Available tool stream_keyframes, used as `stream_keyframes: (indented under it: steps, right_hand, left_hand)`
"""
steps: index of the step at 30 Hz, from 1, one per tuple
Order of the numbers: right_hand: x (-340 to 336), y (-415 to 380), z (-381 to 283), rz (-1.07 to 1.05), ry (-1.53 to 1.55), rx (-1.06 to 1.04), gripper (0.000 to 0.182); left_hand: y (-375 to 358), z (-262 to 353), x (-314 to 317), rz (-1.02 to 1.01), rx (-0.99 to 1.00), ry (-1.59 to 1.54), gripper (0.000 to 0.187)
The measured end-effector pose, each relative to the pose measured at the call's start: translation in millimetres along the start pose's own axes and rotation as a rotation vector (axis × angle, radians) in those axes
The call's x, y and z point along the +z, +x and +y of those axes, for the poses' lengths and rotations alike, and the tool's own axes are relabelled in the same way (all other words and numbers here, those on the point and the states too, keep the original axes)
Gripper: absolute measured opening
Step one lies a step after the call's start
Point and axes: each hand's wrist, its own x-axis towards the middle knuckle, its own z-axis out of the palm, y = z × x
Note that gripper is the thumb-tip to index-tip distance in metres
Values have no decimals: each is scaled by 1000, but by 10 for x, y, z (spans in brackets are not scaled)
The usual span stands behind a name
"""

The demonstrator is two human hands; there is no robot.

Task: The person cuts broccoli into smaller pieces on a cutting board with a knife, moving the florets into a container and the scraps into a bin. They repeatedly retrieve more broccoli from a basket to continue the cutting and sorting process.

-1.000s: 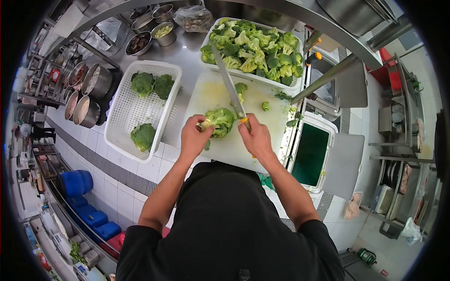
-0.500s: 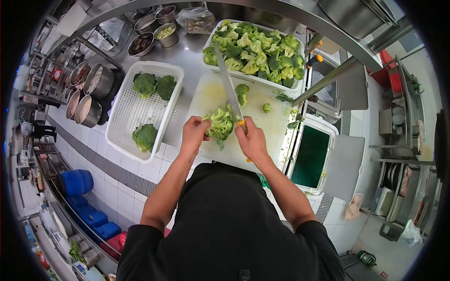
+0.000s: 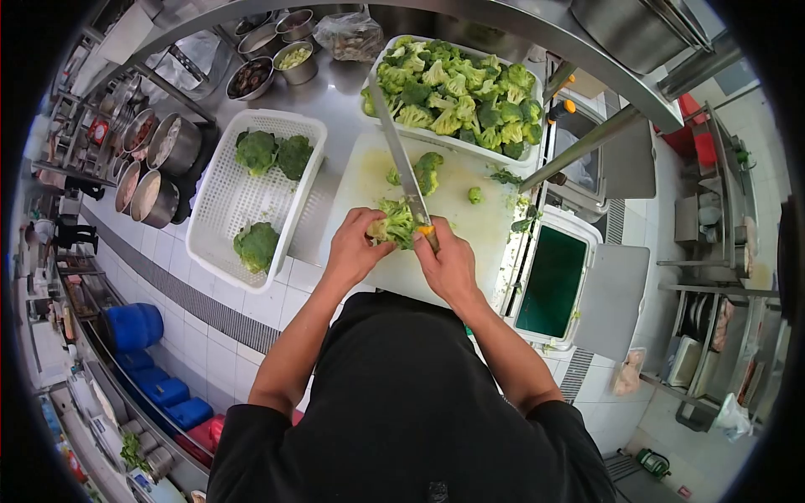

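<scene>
My left hand (image 3: pixel 359 246) is closed on a partly cut head of broccoli (image 3: pixel 394 223), held above the near half of the white cutting board (image 3: pixel 478 225). In my right hand (image 3: pixel 449 261) is the handle of a long knife (image 3: pixel 397 148). Its blade points up and to the left, and the part close to the handle lies against the broccoli's right side. Cut florets (image 3: pixel 428 172) rest on the board beyond the blade, and a small floret (image 3: pixel 475 195) lies apart to the right.
Behind the board stands a white basket (image 3: pixel 537 155) heaped with broccoli florets. A perforated white basket (image 3: pixel 215 201) at left holds three whole heads. At right is an open bin (image 3: pixel 552 281) with a dark green inside. A metal shelf rail (image 3: pixel 470 18) crosses above.
The broccoli has turned in my left hand, its stem side now facing me more. A small floret has appeared on the board left of the blade. The knife has shifted slightly left.
</scene>
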Motion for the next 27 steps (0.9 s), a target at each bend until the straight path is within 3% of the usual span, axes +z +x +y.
stream_keyframes:
  steps: [2, 3, 4, 6, 8, 9, 11, 19, 21, 22, 24, 26, 27]
  right_hand:
    - [47, -5, 57, 60, 29, 3, 26]
    - [126, 18, 214, -47, -70, -11, 25]
    - [129, 50, 257, -151, -170, -25, 25]
    - [69, 117, 244, -90, -149, 37, 24]
    - [-5, 103, 204, -47, -129, 106, 24]
    - [-54, 114, 204, -11, -106, 103, 24]
    - [-93, 82, 183, 4, -77, 77, 25]
    - [294, 26, 344, 45, -137, -124, 28]
    - [304, 155, 458, -112, -234, -43, 29]
    - [273, 225, 478, -114, -235, -52, 29]
    - [154, 290, 521, 19, 42, 100, 29]
    - [19, 335, 540, 41, 25, 105, 28]
    - [-32, 318, 561, 26, -30, 103, 28]
  left_hand:
    - [-7, 17, 16, 10, 5, 29, 51]
    - [-13, -6, 37, 3, 7, 30, 51]
    - [-6, -36, 60, 52, 94, 133, 51]
    - [59, -53, 50, 112, 186, 239, 52]
    - [59, -58, 47, 169, -7, 221, 53]
    - [65, -56, 49, 169, -5, 222, 53]
    - [70, -59, 60, 164, -195, 44, 54]
    - [100, 63, 137, 138, -191, 161, 51]
    - [138, 58, 114, 133, -180, 179, 50]
    - [147, 56, 93, 118, -233, 131, 49]
    - [82, -9, 116, 96, -294, 79, 48]
    - [24, -237, 195, 149, -284, -302, 47]
    - [20, -386, 254, 148, -283, -301, 47]
